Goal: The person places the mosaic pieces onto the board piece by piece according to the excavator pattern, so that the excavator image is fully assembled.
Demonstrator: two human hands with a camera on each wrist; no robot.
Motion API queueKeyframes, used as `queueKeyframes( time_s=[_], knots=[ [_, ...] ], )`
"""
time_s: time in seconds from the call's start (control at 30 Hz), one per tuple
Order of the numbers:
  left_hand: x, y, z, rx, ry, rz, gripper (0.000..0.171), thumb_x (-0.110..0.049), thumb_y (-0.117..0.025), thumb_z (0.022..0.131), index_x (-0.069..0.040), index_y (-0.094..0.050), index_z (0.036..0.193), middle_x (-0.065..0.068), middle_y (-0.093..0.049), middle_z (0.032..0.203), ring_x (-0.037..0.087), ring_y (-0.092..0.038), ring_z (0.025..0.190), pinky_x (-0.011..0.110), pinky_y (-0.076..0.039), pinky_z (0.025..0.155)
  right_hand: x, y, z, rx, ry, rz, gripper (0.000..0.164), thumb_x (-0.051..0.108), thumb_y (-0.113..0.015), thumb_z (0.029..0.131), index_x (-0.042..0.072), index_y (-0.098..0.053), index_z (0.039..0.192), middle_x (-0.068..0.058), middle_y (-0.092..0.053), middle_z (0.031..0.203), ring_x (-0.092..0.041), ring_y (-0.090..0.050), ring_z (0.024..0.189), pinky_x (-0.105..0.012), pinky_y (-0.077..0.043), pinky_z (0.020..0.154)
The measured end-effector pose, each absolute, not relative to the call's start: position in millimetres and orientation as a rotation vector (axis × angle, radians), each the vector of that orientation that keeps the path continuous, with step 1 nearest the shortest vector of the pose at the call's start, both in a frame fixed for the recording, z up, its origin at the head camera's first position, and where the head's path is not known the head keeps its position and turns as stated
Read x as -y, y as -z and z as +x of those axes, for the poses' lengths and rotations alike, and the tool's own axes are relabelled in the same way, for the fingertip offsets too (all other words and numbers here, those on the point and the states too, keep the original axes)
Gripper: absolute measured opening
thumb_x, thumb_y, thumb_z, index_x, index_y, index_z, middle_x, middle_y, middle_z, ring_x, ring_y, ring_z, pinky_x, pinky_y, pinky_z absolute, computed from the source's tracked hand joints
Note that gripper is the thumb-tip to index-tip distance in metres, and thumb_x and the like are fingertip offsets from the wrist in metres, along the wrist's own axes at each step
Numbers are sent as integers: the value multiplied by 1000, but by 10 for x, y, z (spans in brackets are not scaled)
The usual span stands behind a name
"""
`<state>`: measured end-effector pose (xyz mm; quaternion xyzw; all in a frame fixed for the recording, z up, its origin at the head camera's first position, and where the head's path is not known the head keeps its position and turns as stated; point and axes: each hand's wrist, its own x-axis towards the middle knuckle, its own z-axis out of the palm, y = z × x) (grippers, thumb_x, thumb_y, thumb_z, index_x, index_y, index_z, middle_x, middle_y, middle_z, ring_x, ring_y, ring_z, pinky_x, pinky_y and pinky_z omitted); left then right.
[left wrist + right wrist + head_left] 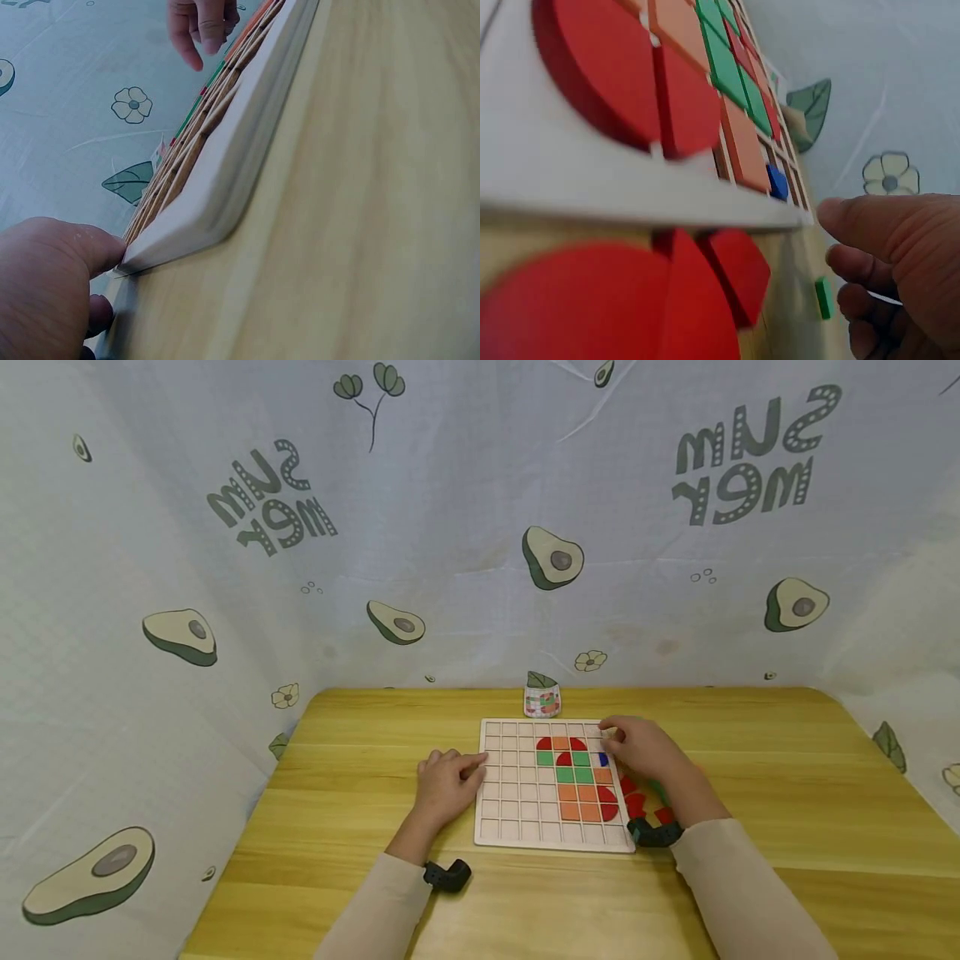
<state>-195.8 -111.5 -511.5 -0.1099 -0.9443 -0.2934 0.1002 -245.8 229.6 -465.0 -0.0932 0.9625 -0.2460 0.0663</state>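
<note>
A pale wooden grid board (pixel 510 831) lies on the table, its right half partly filled with flat coloured pieces. Among them are orange squares (pixel 570 811), green squares (pixel 582 774), rounded red pieces (pixel 608 804) and one small blue piece (pixel 603 760). At the board's left edge my left hand (pixel 444 789) rests with thumb and forefinger extended against the rim. My right hand (pixel 643 748) hovers at the far right corner, thumb and forefinger apart; nothing shows between them. In the right wrist view its thumb (pixel 862 221) is right by the board's corner.
Loose red pieces (pixel 636 806) and green ones lie beside the board's right edge, partly under my right forearm. A small printed card (pixel 542 702) with a coloured pattern stands behind the board. A white curtain (pixel 465 568) with avocado prints hangs beyond the wooden table (pixel 360 827).
</note>
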Motion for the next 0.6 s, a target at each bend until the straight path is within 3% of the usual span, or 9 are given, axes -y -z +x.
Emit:
queueKeyframes(
  time_s=[0.13, 0.33, 0.6],
  knots=[
    [1111, 5111, -1953, 2791, 870, -325, 29, -32, -65, 98, -30, -76, 124, -9, -59, 77, 12, -41, 77, 35, -27, 79, -2569, 4666, -2536, -2954, 730, -187, 45, 24, -62, 100, 1, -55, 138, -17, -64, 100, -25, -56, 79, -39, -49, 71],
    [1108, 5115, -1949, 2790, 869, -328, 28, -32, -65, 98, -30, -75, 125, -10, -57, 76, 12, -40, 76, 35, -27, 79, -2771, 4724, -2640, -2891, 746, -143, 55, 25, -59, 103, -3, -43, 147, -15, -63, 96, -19, -55, 67, -32, -45, 61],
    [1113, 5110, -1958, 2799, 872, -316, 29, -33, -65, 98, -30, -75, 125, -9, -58, 76, 12, -41, 77, 35, -27, 80, -2771, 4772, -2669, -2937, 694, -125, 37, 28, -57, 104, -1, -56, 128, -12, -60, 87, -23, -53, 72, -33, -43, 66]
  ],
)
